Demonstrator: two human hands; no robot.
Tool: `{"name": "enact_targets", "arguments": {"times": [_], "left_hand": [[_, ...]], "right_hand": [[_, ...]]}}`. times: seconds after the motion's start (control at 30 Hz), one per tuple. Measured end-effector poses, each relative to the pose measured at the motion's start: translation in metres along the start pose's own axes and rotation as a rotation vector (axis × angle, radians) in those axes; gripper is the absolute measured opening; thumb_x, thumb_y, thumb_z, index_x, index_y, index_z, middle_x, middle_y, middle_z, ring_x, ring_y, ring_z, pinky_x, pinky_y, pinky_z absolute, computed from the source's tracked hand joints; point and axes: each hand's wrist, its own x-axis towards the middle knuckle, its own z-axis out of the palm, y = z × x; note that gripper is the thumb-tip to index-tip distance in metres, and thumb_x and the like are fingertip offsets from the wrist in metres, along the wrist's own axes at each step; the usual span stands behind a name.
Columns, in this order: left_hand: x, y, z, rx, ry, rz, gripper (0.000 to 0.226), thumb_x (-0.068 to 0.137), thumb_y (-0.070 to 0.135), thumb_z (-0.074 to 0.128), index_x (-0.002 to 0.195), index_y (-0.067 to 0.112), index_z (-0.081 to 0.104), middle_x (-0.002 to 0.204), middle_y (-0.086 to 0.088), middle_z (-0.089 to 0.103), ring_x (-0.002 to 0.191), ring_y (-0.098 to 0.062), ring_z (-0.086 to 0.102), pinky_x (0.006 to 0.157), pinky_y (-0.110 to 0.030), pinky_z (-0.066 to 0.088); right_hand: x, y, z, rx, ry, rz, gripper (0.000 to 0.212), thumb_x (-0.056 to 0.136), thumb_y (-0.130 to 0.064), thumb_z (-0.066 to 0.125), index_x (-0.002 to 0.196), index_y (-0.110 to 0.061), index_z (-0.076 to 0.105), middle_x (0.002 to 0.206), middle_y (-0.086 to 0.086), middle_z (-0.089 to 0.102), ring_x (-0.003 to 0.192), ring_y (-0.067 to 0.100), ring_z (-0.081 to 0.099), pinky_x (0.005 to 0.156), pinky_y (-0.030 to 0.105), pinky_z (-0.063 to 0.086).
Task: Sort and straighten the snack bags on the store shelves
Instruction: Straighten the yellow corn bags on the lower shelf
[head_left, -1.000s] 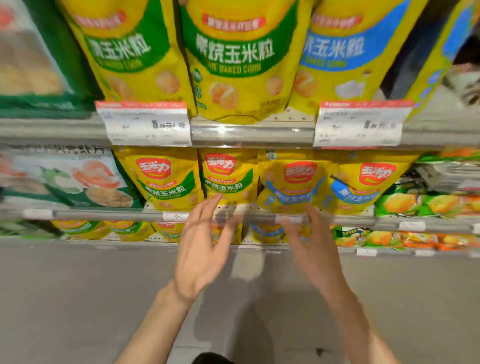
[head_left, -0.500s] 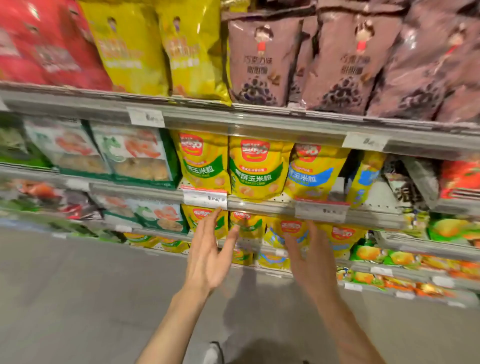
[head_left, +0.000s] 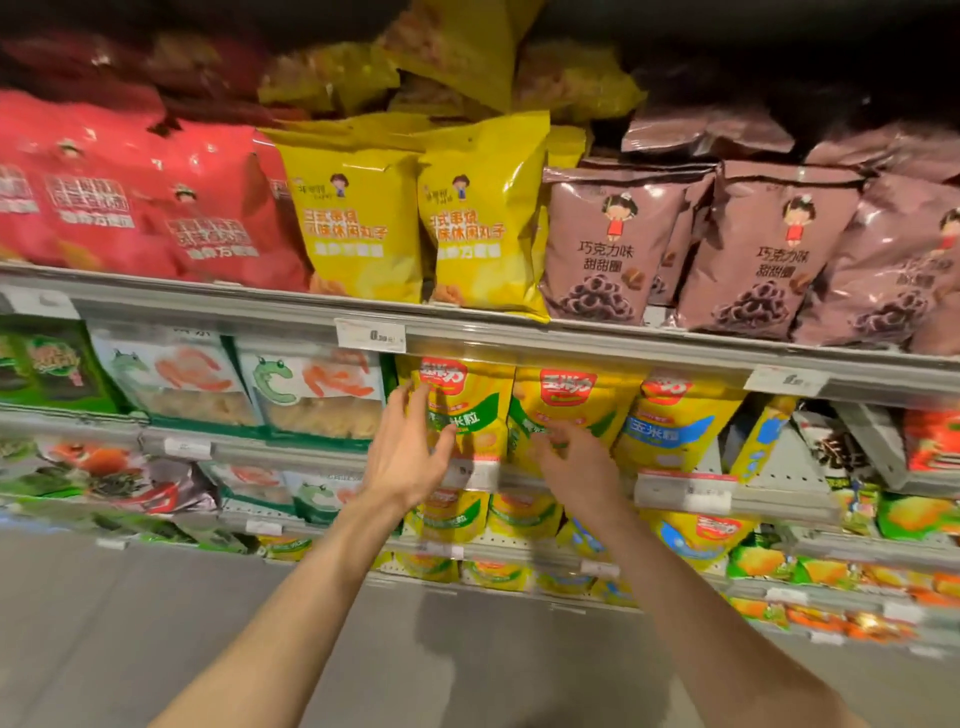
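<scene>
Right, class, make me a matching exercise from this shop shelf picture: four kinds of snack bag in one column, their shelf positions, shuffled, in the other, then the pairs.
Bags:
1. red bags
2. brown chocolate ring bags
3. yellow corn bag with blue band
4. white and green bags

Positions:
A. upper shelf, far right
B. middle shelf, left of the left hand
C. upper shelf, far left
D. middle shelf, right of the right hand

Pairs: 1-C, 2-A, 3-D, 4-B

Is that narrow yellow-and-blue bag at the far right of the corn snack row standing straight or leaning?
Leaning. The narrow yellow-and-blue bag tilts with its top to the right and shows its side edge, while the corn bags beside it face front.
</scene>
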Motion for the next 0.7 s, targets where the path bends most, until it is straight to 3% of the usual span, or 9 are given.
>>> {"name": "enact_targets", "arguments": {"times": [0.13, 0.2, 0.27, 0.37, 0.43, 0.5, 0.57, 0.6, 0.7], "left_hand": [[0.033, -0.011, -0.007, 0.029, -0.035, -0.004, 0.071, 0.100, 0.033, 0.057, 0.157, 0.015, 0.021, 0.166, -0.009, 0.016, 0.151, -0.028, 0.025, 0.114, -0.045, 0.036], [0.044, -0.014, -0.007, -0.029, -0.034, -0.037, 0.064, 0.098, 0.027, 0.060, 0.151, 0.012, 0.028, 0.158, -0.010, 0.029, 0.144, -0.028, 0.034, 0.113, -0.041, 0.035], [0.051, -0.018, -0.003, -0.103, -0.039, -0.059, 0.055, 0.096, 0.022, 0.061, 0.143, 0.013, 0.034, 0.145, -0.007, 0.041, 0.135, -0.026, 0.043, 0.107, -0.037, 0.038], [0.058, -0.023, 0.002, -0.238, -0.064, -0.097, 0.048, 0.097, 0.013, 0.060, 0.139, 0.018, 0.038, 0.138, -0.002, 0.051, 0.128, -0.019, 0.050, 0.100, -0.026, 0.036], [0.059, -0.026, 0.007, -0.317, -0.068, -0.115, 0.051, 0.097, 0.009, 0.057, 0.142, 0.024, 0.037, 0.137, 0.003, 0.056, 0.126, -0.018, 0.054, 0.103, -0.028, 0.039], [0.056, -0.030, 0.012, -0.376, -0.086, -0.108, 0.059, 0.097, 0.006, 0.053, 0.146, 0.032, 0.034, 0.136, 0.013, 0.055, 0.128, -0.016, 0.054, 0.110, -0.034, 0.041], [0.051, -0.034, 0.017, -0.405, -0.086, -0.092, 0.067, 0.095, 0.006, 0.050, 0.148, 0.041, 0.029, 0.136, 0.029, 0.048, 0.132, -0.017, 0.051, 0.114, -0.041, 0.041], [0.049, -0.037, 0.019, -0.404, -0.074, -0.082, 0.068, 0.095, 0.008, 0.049, 0.150, 0.042, 0.027, 0.142, 0.030, 0.044, 0.137, -0.017, 0.046, 0.116, -0.044, 0.039], [0.044, -0.044, 0.022, -0.393, 0.001, -0.036, 0.071, 0.094, 0.010, 0.049, 0.157, 0.031, 0.024, 0.162, 0.010, 0.031, 0.150, -0.015, 0.030, 0.118, -0.051, 0.036]], "right_hand": [[0.039, -0.027, 0.028, 0.092, -0.018, -0.044, 0.032, 0.103, -0.026, 0.055, 0.131, -0.014, 0.065, 0.126, 0.009, 0.071, 0.115, 0.030, 0.066, 0.095, 0.038, 0.053], [0.057, -0.030, 0.045, 0.107, -0.019, -0.023, 0.021, 0.103, -0.022, 0.054, 0.116, -0.014, 0.068, 0.114, 0.006, 0.072, 0.107, 0.028, 0.068, 0.088, 0.039, 0.054], [0.069, -0.030, 0.059, 0.132, -0.001, 0.025, 0.013, 0.103, -0.020, 0.053, 0.096, -0.015, 0.063, 0.098, 0.003, 0.067, 0.092, 0.026, 0.065, 0.074, 0.032, 0.046], [0.078, -0.029, 0.072, 0.195, 0.035, 0.073, 0.011, 0.102, -0.013, 0.053, 0.092, -0.012, 0.056, 0.084, 0.002, 0.061, 0.072, 0.018, 0.059, 0.059, 0.029, 0.038], [0.081, -0.026, 0.078, 0.221, 0.038, 0.090, 0.005, 0.099, -0.008, 0.057, 0.094, -0.007, 0.056, 0.077, 0.000, 0.059, 0.068, 0.013, 0.059, 0.054, 0.028, 0.042], [0.084, -0.021, 0.083, 0.272, 0.039, 0.092, 0.011, 0.101, -0.008, 0.051, 0.090, -0.010, 0.052, 0.078, 0.003, 0.060, 0.078, 0.023, 0.068, 0.065, 0.037, 0.054], [0.084, -0.019, 0.085, 0.316, 0.025, 0.100, 0.021, 0.105, -0.009, 0.041, 0.085, -0.014, 0.044, 0.083, 0.005, 0.061, 0.082, 0.018, 0.070, 0.072, 0.037, 0.052], [0.083, -0.019, 0.086, 0.324, 0.021, 0.098, 0.023, 0.106, -0.008, 0.038, 0.085, -0.014, 0.042, 0.083, 0.004, 0.060, 0.080, 0.011, 0.067, 0.068, 0.031, 0.045], [0.084, -0.017, 0.087, 0.304, 0.030, 0.086, 0.023, 0.107, -0.007, 0.036, 0.086, -0.013, 0.041, 0.079, -0.003, 0.056, 0.075, -0.002, 0.059, 0.059, 0.022, 0.035]]}}
